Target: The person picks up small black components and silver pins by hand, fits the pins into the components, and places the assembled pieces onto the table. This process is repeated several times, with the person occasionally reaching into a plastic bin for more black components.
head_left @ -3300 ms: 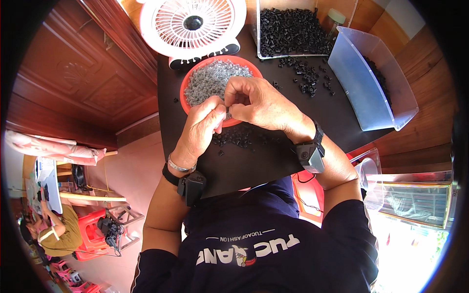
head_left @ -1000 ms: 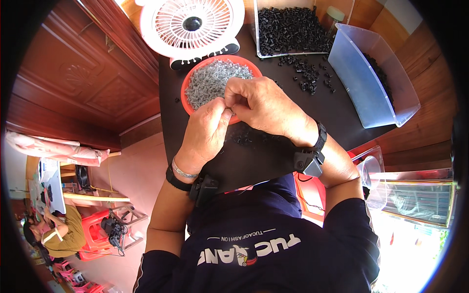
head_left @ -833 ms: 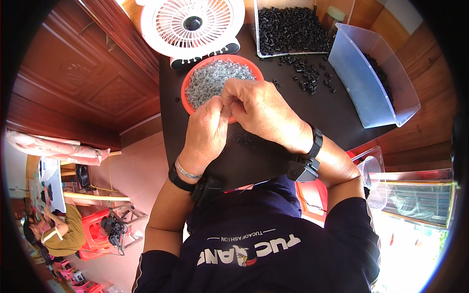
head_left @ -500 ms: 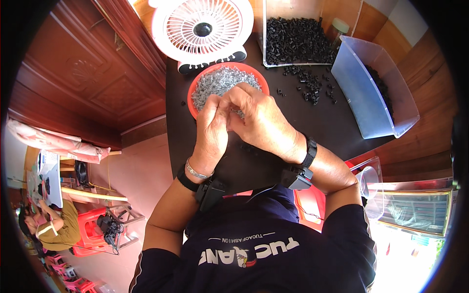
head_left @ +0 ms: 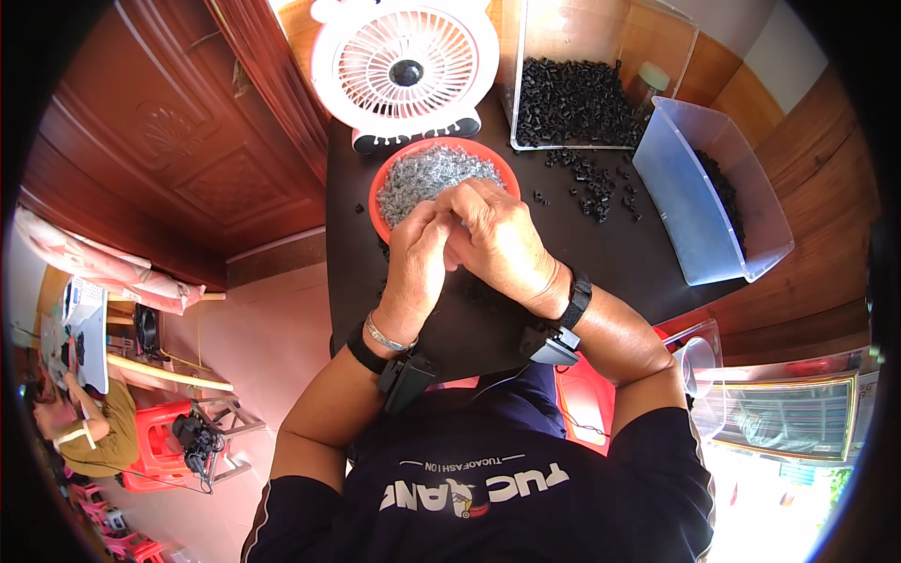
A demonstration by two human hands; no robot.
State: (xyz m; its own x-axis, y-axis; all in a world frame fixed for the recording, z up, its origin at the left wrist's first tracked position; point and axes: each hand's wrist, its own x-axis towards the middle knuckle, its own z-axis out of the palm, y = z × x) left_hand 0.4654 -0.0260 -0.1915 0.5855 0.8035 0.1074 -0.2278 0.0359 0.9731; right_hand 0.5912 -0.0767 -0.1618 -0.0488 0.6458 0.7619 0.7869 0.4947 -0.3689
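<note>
White fan (head_left: 405,73): on the bench (head_left: 615,258), beyond the red bowl (head_left: 511,178). Left hand (head_left: 416,267): at the bowl's near rim, fingertips meeting the right hand's. Clear pieces (head_left: 413,178): heaped inside the bowl. Right hand (head_left: 507,239): same rim; either grip's contents hidden, grasp cannot be told. Loose black pieces (head_left: 596,205), then blue bin (head_left: 674,202): right of the bowl.

Left hand (head_left: 416,269), right hand (head_left: 505,239) drawn closer together than before.
</note>
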